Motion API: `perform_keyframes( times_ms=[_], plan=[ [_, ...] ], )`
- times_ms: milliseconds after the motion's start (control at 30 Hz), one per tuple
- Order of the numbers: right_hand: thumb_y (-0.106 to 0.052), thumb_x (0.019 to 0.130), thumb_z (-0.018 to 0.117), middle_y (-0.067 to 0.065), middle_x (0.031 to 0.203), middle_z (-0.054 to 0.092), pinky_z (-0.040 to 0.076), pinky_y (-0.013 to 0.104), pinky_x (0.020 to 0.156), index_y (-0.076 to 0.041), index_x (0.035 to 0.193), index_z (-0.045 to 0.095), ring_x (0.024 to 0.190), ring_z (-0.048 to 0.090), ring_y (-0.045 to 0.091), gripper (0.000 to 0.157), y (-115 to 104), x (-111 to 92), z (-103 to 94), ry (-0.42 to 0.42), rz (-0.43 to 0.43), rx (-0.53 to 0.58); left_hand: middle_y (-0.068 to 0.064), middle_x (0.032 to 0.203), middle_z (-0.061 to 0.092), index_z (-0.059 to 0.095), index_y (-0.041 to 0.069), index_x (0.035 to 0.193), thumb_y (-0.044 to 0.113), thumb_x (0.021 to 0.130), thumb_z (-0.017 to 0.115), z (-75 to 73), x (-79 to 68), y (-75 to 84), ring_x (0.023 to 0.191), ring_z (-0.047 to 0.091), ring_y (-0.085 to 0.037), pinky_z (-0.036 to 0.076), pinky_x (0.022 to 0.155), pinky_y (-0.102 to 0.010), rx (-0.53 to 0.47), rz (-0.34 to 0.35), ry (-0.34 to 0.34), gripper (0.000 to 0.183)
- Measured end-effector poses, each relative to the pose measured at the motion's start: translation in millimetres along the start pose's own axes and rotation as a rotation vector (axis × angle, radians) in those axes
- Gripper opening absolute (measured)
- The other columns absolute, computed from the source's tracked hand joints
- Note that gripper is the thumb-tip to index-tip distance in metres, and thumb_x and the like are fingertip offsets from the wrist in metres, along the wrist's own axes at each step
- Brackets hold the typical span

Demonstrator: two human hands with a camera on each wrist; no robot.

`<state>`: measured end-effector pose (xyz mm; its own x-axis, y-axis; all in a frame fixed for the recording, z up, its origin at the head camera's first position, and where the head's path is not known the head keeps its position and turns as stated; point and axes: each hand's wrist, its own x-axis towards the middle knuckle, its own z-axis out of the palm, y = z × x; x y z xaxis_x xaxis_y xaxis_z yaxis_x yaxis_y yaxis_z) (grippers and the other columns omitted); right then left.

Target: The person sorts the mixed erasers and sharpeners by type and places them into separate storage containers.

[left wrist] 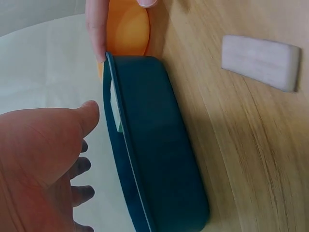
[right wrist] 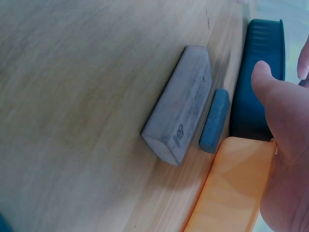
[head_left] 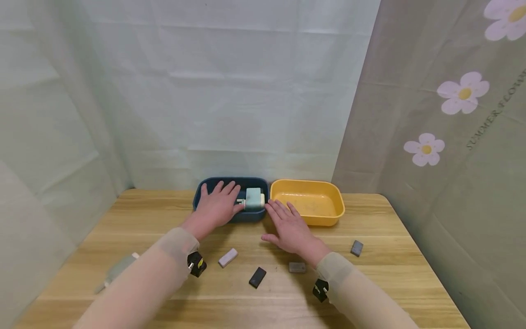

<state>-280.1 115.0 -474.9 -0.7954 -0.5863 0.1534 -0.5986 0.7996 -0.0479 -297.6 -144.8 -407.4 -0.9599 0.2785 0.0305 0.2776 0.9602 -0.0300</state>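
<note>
My left hand (head_left: 215, 205) is spread flat over the dark blue bin (head_left: 252, 216), fingers straight and nothing in its grasp. Inside that bin, beside the thumb, lies a pale blue and cream plug adapter (head_left: 253, 199) with metal prongs. My right hand (head_left: 289, 228) has its fingers stretched out toward where the blue bin meets the yellow bin (head_left: 316, 221). In the left wrist view, one right fingertip is right at the blue bin's rim. A small blue block (right wrist: 214, 121) lies close to the bins in the right wrist view; the right hand hides it from the head view.
Eraser-like blocks lie on the wooden table (head_left: 197, 301): a pale one (head_left: 228, 257), a black one (head_left: 257, 277), a grey one (head_left: 297, 267) and a dark grey one (head_left: 356, 248). A grey-green item (head_left: 119, 268) is partly behind the left forearm. Curtains stand behind.
</note>
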Motion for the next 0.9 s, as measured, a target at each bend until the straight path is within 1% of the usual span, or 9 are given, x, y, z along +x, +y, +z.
perform_keyframes(
  times_ms=[133, 367, 467, 600, 667, 767, 900],
  plan=[
    [-0.063, 0.105, 0.068, 0.014, 0.181, 0.027, 0.016, 0.059, 0.135, -0.006, 0.175, 0.03, 0.167, 0.024, 0.033, 0.098, 1, 2, 2.7, 0.005, -0.003, 0.003, -0.014, 0.178, 0.034, 0.039, 0.012, 0.173, 0.054, 0.114, 0.056, -2.6, -8.9, -6.4, 0.163, 0.029, -0.045, 0.016, 0.124, -0.082, 0.015, 0.002, 0.005, 0.074],
    [-0.064, 0.105, 0.066, 0.013, 0.182, 0.026, 0.014, 0.057, 0.135, -0.007, 0.175, 0.028, 0.168, 0.023, 0.033, 0.098, 0, 3, -0.4, -0.008, 0.006, -0.009, -0.016, 0.178, 0.033, 0.038, 0.01, 0.173, 0.052, 0.114, 0.058, -14.1, -31.2, -20.2, 0.163, 0.028, -0.046, 0.014, 0.124, -0.082, 0.028, 0.007, 0.008, 0.075],
    [-0.064, 0.105, 0.066, 0.013, 0.181, 0.026, 0.014, 0.057, 0.135, -0.006, 0.175, 0.028, 0.167, 0.024, 0.033, 0.098, 0, 3, -1.7, -0.011, 0.008, -0.023, -0.017, 0.177, 0.035, 0.039, 0.008, 0.172, 0.05, 0.114, 0.059, -15.7, -39.0, -26.2, 0.163, 0.029, -0.048, 0.015, 0.123, -0.083, 0.027, 0.013, 0.012, 0.074],
    [-0.064, 0.105, 0.066, 0.013, 0.181, 0.027, 0.015, 0.057, 0.135, -0.005, 0.174, 0.03, 0.167, 0.024, 0.033, 0.097, -1, 3, -3.8, -0.011, 0.007, -0.014, -0.018, 0.177, 0.036, 0.04, 0.008, 0.172, 0.05, 0.113, 0.06, -17.7, -49.0, -33.1, 0.162, 0.031, -0.048, 0.015, 0.122, -0.084, 0.019, 0.018, 0.009, 0.075],
    [-0.064, 0.106, 0.065, 0.012, 0.182, 0.026, 0.014, 0.056, 0.135, -0.006, 0.175, 0.029, 0.168, 0.022, 0.032, 0.097, -1, 3, -3.6, -0.016, 0.012, -0.014, -0.018, 0.176, 0.037, 0.04, 0.007, 0.171, 0.051, 0.113, 0.061, -19.1, -54.4, -36.0, 0.161, 0.032, -0.048, 0.015, 0.122, -0.085, 0.014, 0.021, 0.012, 0.076],
    [-0.063, 0.105, 0.067, 0.013, 0.181, 0.026, 0.013, 0.057, 0.135, -0.006, 0.174, 0.03, 0.168, 0.023, 0.032, 0.097, 0, 4, -0.2, -0.006, 0.013, -0.005, -0.018, 0.176, 0.037, 0.039, 0.007, 0.172, 0.051, 0.112, 0.062, -17.5, -60.2, -41.9, 0.161, 0.032, -0.049, 0.015, 0.122, -0.084, 0.007, 0.021, 0.021, 0.077],
    [-0.064, 0.105, 0.068, 0.012, 0.182, 0.026, 0.012, 0.056, 0.136, -0.006, 0.175, 0.029, 0.168, 0.022, 0.031, 0.098, 3, 5, 4.1, -0.005, 0.013, -0.006, -0.019, 0.176, 0.037, 0.039, 0.007, 0.172, 0.05, 0.112, 0.063, -11.5, -65.3, -49.4, 0.161, 0.031, -0.049, 0.016, 0.122, -0.085, -0.001, 0.023, 0.035, 0.077]
  ],
)
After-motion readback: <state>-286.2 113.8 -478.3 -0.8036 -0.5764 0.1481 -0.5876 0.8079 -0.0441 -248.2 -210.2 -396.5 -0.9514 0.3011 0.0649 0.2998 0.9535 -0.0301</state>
